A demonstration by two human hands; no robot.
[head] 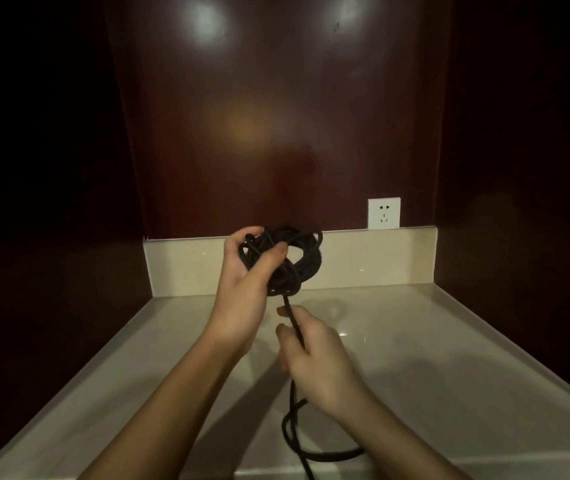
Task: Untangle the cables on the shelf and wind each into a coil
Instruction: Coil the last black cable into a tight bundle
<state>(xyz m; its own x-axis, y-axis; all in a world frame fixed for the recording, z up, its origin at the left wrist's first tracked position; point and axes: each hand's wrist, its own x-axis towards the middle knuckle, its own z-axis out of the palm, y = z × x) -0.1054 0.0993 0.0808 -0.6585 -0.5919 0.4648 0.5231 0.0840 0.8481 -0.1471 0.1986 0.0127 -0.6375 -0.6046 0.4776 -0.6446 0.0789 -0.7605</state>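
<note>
Black cable coil (288, 259) gripped by left hand (247, 268) fingers; right hand (314, 358) fingers pinch its loose strand (293, 318).

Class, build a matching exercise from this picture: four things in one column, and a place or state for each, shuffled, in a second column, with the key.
Things:
1. left hand
2. right hand
3. wall socket
4. loose cable end

Places or states:
A. on the dark back panel, nothing plugged in
B. lying in loops on the pale shelf
C. gripping the wound black coil
D. gripping the straight strand below the coil

Pairs: 1-C, 2-D, 3-A, 4-B
</note>
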